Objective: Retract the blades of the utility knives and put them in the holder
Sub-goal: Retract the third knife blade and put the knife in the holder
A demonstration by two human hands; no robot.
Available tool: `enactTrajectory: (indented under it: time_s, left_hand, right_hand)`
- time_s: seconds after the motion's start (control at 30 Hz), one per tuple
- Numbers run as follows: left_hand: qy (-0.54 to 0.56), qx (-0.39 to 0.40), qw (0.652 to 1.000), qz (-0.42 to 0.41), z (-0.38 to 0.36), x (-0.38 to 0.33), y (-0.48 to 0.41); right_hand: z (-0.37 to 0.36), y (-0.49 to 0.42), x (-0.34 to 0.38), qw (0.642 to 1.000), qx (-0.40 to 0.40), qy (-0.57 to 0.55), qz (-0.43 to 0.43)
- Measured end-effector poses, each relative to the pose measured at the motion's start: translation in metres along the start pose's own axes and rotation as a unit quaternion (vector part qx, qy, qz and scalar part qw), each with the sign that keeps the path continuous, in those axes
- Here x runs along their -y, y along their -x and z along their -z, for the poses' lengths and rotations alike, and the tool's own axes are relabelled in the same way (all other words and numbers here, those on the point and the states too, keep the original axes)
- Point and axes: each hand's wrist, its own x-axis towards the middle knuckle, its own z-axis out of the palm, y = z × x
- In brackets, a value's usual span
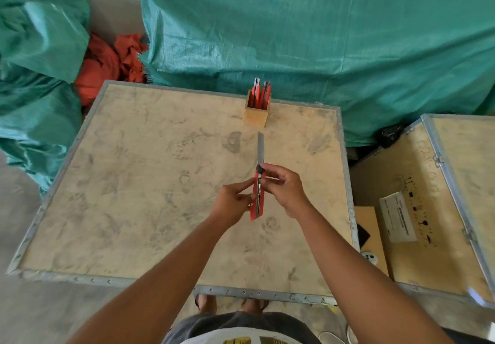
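A red utility knife (pixel 258 196) is held above the middle of the plywood crate top (pixel 134 183), its long grey blade (pixel 260 148) sticking out toward the far edge. My left hand (pixel 235 201) grips the red handle from the left. My right hand (pixel 284 188) holds it from the right, thumb and finger at the black slider knob (pixel 259 168). A small square wooden holder (pixel 256 112) stands at the far edge of the crate, just beyond the blade tip, with several red knives upright in it.
Green tarpaulin (pixel 321 49) covers things behind the crate and to the left. Red cloth (pixel 107 67) lies bunched at the far left corner. A second wooden crate (pixel 434 201) with a white label stands close on the right. My feet show below the near edge.
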Motion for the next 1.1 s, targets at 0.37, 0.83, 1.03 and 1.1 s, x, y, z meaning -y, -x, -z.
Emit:
enactTrajectory:
  time_s: [0.37, 0.83, 1.03, 1.1]
  left_hand:
    - [0.001, 0.007, 0.997, -0.072, 0.012, -0.042, 0.031]
    - [0.086, -0.005, 0.995, -0.057, 0.042, -0.064, 0.04]
    - [0.1, 0.02, 0.994, -0.032, 0.061, -0.067, 0.039]
    - [0.102, 0.036, 0.994, -0.03, 0.067, -0.068, 0.04]
  right_hand:
    - [0.007, 0.007, 0.066, 0.996, 0.0, 0.032, 0.087]
    - [-0.016, 0.025, 0.083, 0.944, 0.068, 0.287, 0.147]
    - [-0.03, 0.031, 0.087, 0.926, 0.066, 0.327, 0.174]
    - [-0.033, 0.033, 0.088, 0.927, 0.064, 0.323, 0.177]
